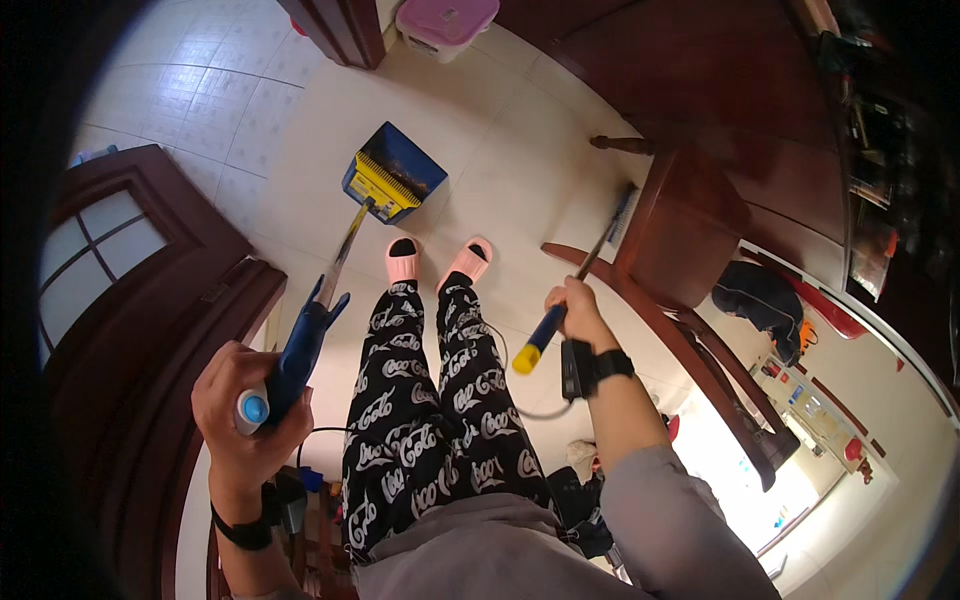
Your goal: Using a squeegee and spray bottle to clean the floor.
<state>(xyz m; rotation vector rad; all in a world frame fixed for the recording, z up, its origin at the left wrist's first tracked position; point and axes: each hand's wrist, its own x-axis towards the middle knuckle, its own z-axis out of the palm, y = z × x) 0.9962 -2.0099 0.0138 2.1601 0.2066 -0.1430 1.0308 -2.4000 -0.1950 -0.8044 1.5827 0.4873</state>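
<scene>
My left hand (251, 405) is wrapped around the top of a long dustpan handle (304, 349), dark blue with a light-blue button at its end. The handle runs down to an upright dustpan (401, 169), blue with a yellow comb-toothed part, standing on the floor ahead of my feet. Some debris seems to lie inside the pan. In my right hand (574, 304) is a broom handle (551, 326) with a blue and yellow grip end. Its broom head (622, 214) rests low beside a wooden chair (679, 217), slightly blurred.
Pink slippers (403, 259) are on my feet, on pale floor tiles (480, 150). A dark wooden door (187, 217) with glass panes stands at the left. A white tub with a pink lid (450, 22) sits at the far wall. Dark wooden furniture (720, 75) fills the upper right.
</scene>
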